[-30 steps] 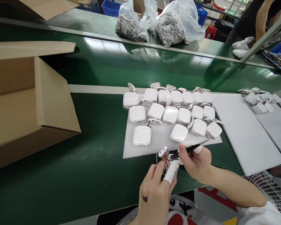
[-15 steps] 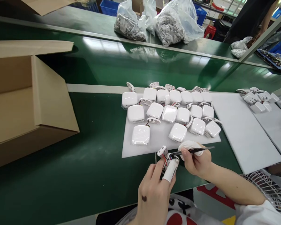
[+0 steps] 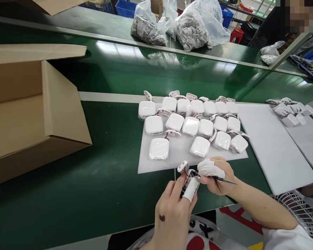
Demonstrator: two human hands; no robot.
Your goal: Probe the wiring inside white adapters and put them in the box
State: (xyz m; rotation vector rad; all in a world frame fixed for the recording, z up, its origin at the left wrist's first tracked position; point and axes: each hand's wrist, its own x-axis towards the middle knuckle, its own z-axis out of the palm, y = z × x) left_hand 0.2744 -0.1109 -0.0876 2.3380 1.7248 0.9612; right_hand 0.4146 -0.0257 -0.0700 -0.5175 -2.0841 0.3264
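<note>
My left hand (image 3: 174,211) is closed around a small white device (image 3: 190,175) whose wires, red and black among them, show at its top. A small white part (image 3: 182,166) hangs on those wires above my fingers. In my right hand (image 3: 219,177) I grip dark tweezers (image 3: 223,179), their tips in among the wires of the device. White finger covers (image 3: 210,169) sit on fingers of both hands. Just beyond lie rows of white square units (image 3: 159,149) with wired parts, on a white sheet (image 3: 143,166). My fingers hide most of the held device.
An open cardboard box (image 3: 65,104) stands on the green table (image 3: 101,180) at the left. Farther right is a white board (image 3: 276,152) with more white units behind it. Bags of small grey parts (image 3: 193,33) rest on the back shelf; a person stands at the far right.
My right hand has turned, and the tweezers' rear end has swung down from nearly level to sloping. My left hand still holds the device. The whole view has shifted slightly.
</note>
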